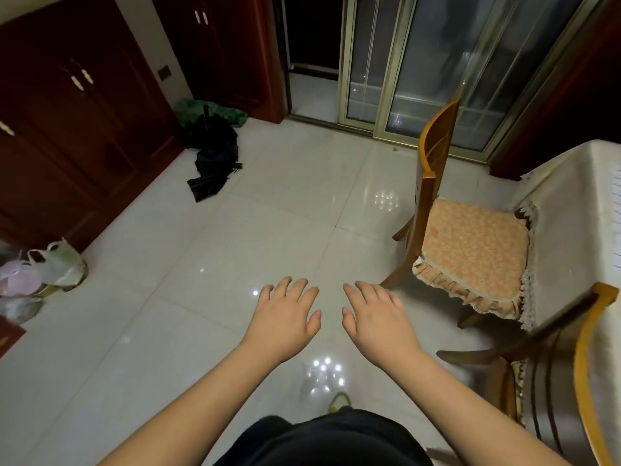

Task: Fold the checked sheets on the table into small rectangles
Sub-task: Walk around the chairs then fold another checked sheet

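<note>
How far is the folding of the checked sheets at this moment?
Nothing looks done: no checked sheet is in view. Nothing is in hand: the left hand and right hand hang open and empty over the tiled floor. The cloth-covered table stands to the right. All folding is left.

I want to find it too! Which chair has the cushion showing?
Start at the table with the cream cloth on the right. The wooden chair tucked at its far end, near the glass doors, shows an orange frilled cushion; the nearer chair shows only its curved back.
</note>
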